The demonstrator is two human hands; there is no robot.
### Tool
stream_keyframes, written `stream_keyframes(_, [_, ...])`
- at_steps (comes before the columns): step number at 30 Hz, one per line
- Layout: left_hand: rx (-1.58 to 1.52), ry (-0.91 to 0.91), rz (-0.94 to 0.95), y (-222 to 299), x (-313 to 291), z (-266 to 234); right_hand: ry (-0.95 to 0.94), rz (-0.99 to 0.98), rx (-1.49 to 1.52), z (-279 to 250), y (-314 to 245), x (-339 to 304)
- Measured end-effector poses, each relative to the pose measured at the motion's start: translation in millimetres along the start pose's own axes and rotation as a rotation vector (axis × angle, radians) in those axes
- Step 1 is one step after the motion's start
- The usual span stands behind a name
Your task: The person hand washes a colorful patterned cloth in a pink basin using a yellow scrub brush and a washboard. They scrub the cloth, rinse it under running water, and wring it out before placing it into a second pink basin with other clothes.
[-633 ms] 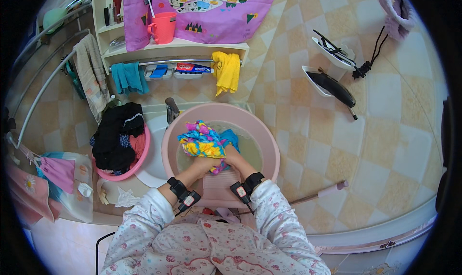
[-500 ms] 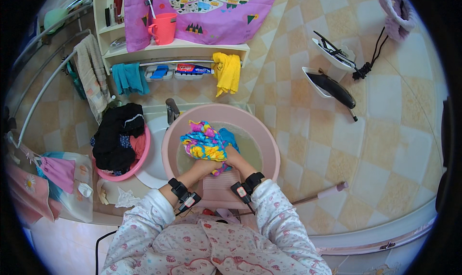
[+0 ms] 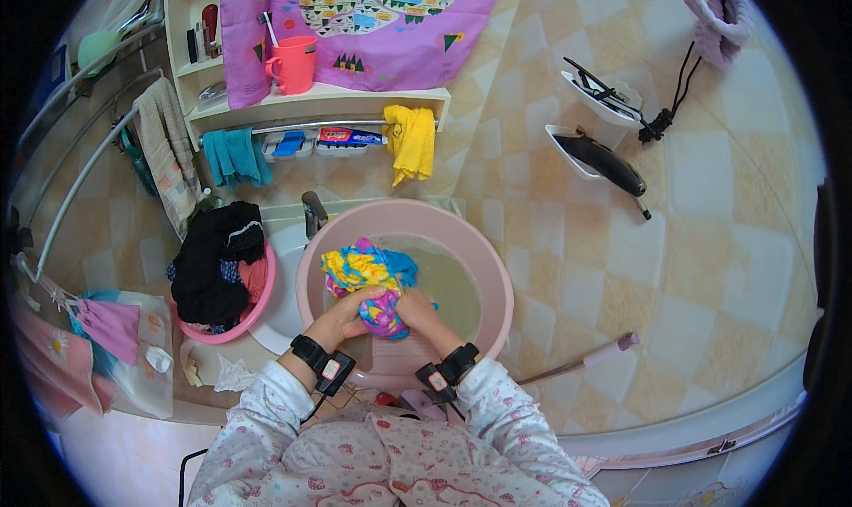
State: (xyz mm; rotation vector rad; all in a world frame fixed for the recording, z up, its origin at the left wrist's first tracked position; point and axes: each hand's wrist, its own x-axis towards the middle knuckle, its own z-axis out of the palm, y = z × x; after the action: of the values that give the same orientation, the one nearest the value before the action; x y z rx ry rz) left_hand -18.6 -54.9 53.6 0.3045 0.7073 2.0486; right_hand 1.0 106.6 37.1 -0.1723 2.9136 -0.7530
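A bunched wet-looking cloth [image 3: 362,267], patterned in yellow, blue and magenta, is gathered between my hands over a pink basin [image 3: 499,285]. My left hand [image 3: 353,310] is wrapped round its lower left side, the thumb lying across it. My right hand [image 3: 415,308] grips the right side, most of its fingers hidden behind the cloth. Cloudy water [image 3: 448,281] fills part of the basin. Below my hands, the ridged washboard slope [image 3: 390,358] shows at the basin's near side. Each wrist wears a black strap with a small device.
Left of the basin, a pink tub [image 3: 266,307] of dark clothes [image 3: 213,263] stands beside the white sink [image 3: 286,276] and its tap [image 3: 314,212]. Above hang a teal cloth [image 3: 238,156] and a yellow cloth [image 3: 410,143]. A hair dryer [image 3: 612,162] sits in a wall holder at right.
Both hands have drawn apart slightly and turned the cloth; my left thumb now lies over it. The bundle has become more compact and shifted a little left. The view has moved slightly.
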Motion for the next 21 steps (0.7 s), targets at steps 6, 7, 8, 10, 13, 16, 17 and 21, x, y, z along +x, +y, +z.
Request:
stream_keyframes(6, [-0.179,0.145,0.101,-3.3,8.0,13.5,-0.04,0.224,1.181,-18.1,6.1,16.9])
stream_keyframes(7, [-0.177,0.188,0.08,-0.2,9.3,12.8,-0.05,0.126,1.428,-20.0,12.0,11.0])
stream_keyframes(8, [-0.249,0.214,0.125,1.9,10.3,12.1,0.009,0.285,1.562,-20.0,14.8,7.6])
stream_keyframes(10, [-0.409,0.147,0.206,7.3,11.2,10.6,0.077,0.504,1.81,-18.2,20.8,-5.4])
stream_keyframes(13, [-0.436,0.223,0.243,6.3,11.4,14.0,-0.142,0.695,1.959,5.5,10.7,-19.7])
stream_keyframes(16, [-0.455,0.2,0.226,-7.8,6.8,23.7,-0.138,0.239,2.189,26.3,-0.9,-14.7])
stream_keyframes(17, [-0.451,0.185,0.212,-11.3,3.6,26.1,-0.033,0.159,2.219,27.0,-0.1,-9.7])
stream_keyframes(21, [-0.305,0.197,0.078,-15.2,-7.9,26.3,0.071,0.074,2.185,16.0,14.0,-0.1])
